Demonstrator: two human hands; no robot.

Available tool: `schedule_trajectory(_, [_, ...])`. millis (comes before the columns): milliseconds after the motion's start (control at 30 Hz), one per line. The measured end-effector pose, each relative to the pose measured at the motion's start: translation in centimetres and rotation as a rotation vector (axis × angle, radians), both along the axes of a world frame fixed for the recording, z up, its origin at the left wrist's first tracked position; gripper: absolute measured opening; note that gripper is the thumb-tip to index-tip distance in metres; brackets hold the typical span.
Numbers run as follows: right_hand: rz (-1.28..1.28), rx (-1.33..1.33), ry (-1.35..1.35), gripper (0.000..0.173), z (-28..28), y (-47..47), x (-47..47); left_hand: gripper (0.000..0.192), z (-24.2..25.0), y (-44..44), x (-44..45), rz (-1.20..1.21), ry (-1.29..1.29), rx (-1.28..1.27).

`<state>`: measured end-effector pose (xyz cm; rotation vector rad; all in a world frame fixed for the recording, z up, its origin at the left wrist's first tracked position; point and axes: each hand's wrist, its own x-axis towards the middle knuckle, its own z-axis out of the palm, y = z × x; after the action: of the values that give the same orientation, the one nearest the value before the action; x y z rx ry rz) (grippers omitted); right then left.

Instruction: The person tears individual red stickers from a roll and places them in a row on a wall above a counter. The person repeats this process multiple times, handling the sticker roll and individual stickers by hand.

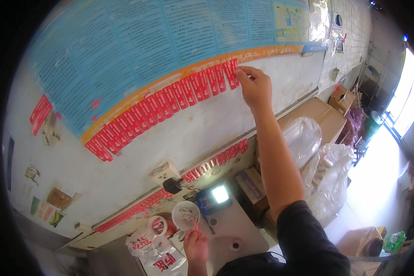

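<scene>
My right hand (257, 86) is raised to the wall, thumb and fingertips pinching the edge of a red printed strip (232, 77). That strip sits at the right end of a long row of similar red strips (165, 101) stuck along the orange lower border of a blue wall poster (151, 38). Low in front of me, my left hand (196, 246) holds a small red piece (196, 226) between its fingers; its exact shape is too small to tell. Just beyond that hand stands a white plastic tub (186, 215) with thin items inside.
A table (224, 226) bears a tape roll (236, 244), a white plastic bag (155, 252) and a lit device (220, 194). More red strips (134, 210) line a lower ledge near a wall socket (164, 171). At right are cardboard boxes (314, 115) and clear plastic bags (331, 179).
</scene>
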<state>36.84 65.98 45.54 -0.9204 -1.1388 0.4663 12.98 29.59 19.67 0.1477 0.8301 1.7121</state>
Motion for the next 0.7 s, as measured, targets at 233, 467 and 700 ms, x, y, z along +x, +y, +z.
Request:
schedule_trajectory(233, [0.168, -0.074, 0.112, 0.030, 0.0, 1.1, -0.3, 0.010, -0.4, 0.2, 0.4, 0.010, 0.021, -0.092])
schedule_trajectory(467, [0.189, -0.080, 0.181, 0.024, 0.1, 1.0, -1.2, 0.009, -0.5, 0.5, 1.1, -0.031, 0.017, -0.089])
schedule_trajectory(700, [0.204, -0.109, 0.216, 0.026, 0.3, 1.1, -1.7, 0.009, -0.6, 0.2, 1.3, -0.055, 0.076, -0.101])
